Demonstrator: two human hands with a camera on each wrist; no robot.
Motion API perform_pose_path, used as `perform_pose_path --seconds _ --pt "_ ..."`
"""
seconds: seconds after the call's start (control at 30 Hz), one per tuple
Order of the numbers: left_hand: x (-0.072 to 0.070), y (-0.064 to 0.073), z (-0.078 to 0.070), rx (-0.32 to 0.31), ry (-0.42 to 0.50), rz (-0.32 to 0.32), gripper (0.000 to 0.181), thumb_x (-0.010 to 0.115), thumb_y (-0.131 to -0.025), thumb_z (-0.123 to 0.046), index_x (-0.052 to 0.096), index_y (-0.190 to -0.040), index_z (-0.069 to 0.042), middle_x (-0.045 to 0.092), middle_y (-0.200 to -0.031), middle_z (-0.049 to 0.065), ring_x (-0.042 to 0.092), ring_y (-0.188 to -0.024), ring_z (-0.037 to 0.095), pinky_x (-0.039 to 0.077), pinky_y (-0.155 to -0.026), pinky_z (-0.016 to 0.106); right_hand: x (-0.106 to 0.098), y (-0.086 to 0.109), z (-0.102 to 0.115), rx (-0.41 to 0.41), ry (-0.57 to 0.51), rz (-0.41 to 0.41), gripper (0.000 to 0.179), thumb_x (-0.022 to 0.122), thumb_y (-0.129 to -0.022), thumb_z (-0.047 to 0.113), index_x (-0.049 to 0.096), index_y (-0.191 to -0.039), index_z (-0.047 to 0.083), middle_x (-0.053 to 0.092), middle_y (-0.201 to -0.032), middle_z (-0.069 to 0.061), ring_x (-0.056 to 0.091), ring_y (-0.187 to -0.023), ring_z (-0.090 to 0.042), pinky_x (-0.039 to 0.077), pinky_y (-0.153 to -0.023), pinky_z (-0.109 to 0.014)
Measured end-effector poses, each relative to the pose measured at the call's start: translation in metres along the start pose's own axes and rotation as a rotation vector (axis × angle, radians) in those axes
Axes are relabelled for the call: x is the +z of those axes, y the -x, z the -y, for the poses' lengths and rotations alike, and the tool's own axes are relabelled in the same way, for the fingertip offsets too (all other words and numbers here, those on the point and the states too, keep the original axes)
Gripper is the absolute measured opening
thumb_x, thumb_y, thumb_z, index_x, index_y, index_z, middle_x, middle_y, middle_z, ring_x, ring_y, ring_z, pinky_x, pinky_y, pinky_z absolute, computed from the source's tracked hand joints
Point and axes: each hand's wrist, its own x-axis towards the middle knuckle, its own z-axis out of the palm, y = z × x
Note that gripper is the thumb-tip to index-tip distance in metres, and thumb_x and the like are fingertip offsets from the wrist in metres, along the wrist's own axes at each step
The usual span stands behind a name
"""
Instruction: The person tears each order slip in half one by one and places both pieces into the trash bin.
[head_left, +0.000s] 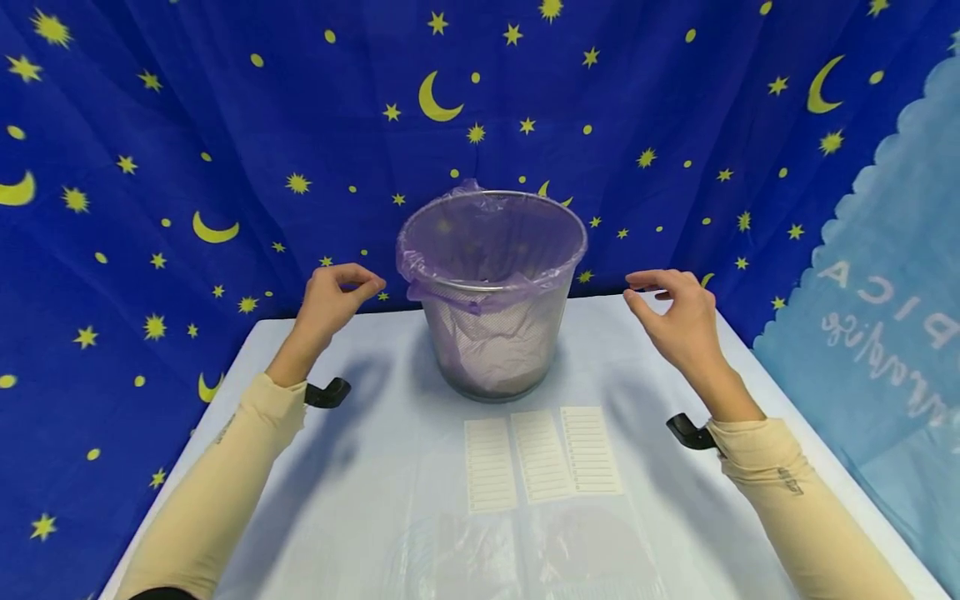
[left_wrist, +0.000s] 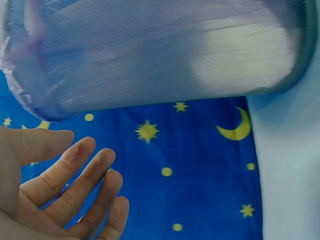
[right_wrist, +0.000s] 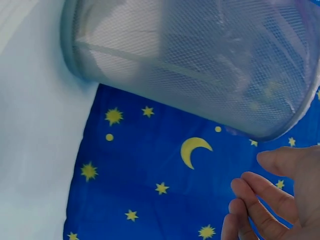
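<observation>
A mesh waste bin stands upright at the back of the table. A thin purple bin liner lines it and is folded over the rim, hanging lower at the front. To the bin's left, my left hand is raised, apart from the bin, with relaxed fingers and nothing in them. My right hand hovers on the other side, also holding nothing, its thumb and fingers loosely bent. Both wrist views show a gap between each hand and the mesh wall.
Three white lined label sheets lie side by side in front of the bin. Nearer the front edge are clear plastic sheets or bags. Blue curtains with moons and stars hang behind the table, and a light blue cloth hangs at right.
</observation>
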Motion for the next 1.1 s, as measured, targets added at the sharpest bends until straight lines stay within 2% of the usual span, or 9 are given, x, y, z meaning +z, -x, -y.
perform_pose_path --seconds 0.07,0.17,0.27,0.43,0.67,0.8,1.1 --pt "0.003 0.004 0.006 -0.011 -0.001 0.008 0.026 0.068 -0.105 -0.026 0.079 -0.113 -0.005 0.077 -0.119 0.015 0.069 -0.111 0.03 0.053 -0.094 0.045 0.002 0.004 -0.004 -0.001 0.007 0.009 0.024 0.073 -0.098 0.016 0.077 -0.119 0.004 0.076 -0.113 -0.017 0.062 -0.106 -0.033 0.048 -0.086 -0.043" --pt "0.006 0.005 0.011 0.01 0.0 0.004 0.026 0.068 -0.105 -0.026 0.079 -0.113 -0.004 0.077 -0.119 0.018 0.069 -0.11 0.033 0.053 -0.094 0.048 0.005 0.008 -0.009 0.005 0.009 0.005 0.024 0.074 -0.098 0.016 0.077 -0.119 0.005 0.076 -0.113 -0.017 0.062 -0.105 -0.032 0.048 -0.085 -0.044" --pt "0.009 0.005 0.014 0.024 -0.011 0.006 0.026 0.068 -0.105 -0.024 0.079 -0.112 -0.003 0.077 -0.118 0.018 0.07 -0.107 0.034 0.052 -0.093 0.046 0.009 0.013 -0.014 0.013 0.008 0.005 0.024 0.074 -0.098 0.016 0.077 -0.119 0.005 0.076 -0.113 -0.017 0.062 -0.105 -0.033 0.05 -0.086 -0.048" --pt "0.018 0.009 0.024 0.003 -0.028 0.01 0.024 0.07 -0.104 -0.025 0.08 -0.11 -0.003 0.078 -0.116 0.017 0.071 -0.104 0.031 0.054 -0.087 0.04 0.018 0.024 -0.023 0.028 0.009 0.015 0.024 0.074 -0.097 0.015 0.077 -0.119 0.004 0.076 -0.114 -0.017 0.063 -0.106 -0.033 0.052 -0.087 -0.053" --pt "0.028 0.02 0.042 -0.014 -0.038 0.024 0.023 0.071 -0.103 -0.024 0.08 -0.108 -0.003 0.077 -0.116 0.018 0.07 -0.108 0.033 0.057 -0.094 0.047 0.026 0.035 -0.029 0.017 0.016 0.027 0.024 0.076 -0.096 0.014 0.077 -0.118 0.004 0.077 -0.112 -0.016 0.063 -0.101 -0.032 0.049 -0.084 -0.048" --pt "0.033 0.023 0.048 -0.019 -0.025 0.023 0.022 0.071 -0.103 -0.023 0.079 -0.108 -0.003 0.076 -0.116 0.019 0.07 -0.11 0.033 0.056 -0.097 0.05 0.027 0.041 -0.031 0.011 0.021 0.032 0.023 0.075 -0.096 0.014 0.077 -0.117 0.004 0.077 -0.112 -0.016 0.063 -0.102 -0.033 0.051 -0.085 -0.052" --pt "0.052 0.038 0.062 0.008 -0.026 0.055 0.016 0.073 -0.102 -0.02 0.081 -0.105 -0.007 0.08 -0.109 0.013 0.073 -0.104 0.032 0.059 -0.093 0.047 0.038 0.064 -0.043 0.02 -0.006 0.021 0.022 0.078 -0.094 0.011 0.078 -0.115 0.004 0.078 -0.108 -0.014 0.066 -0.098 -0.031 0.053 -0.081 -0.048"
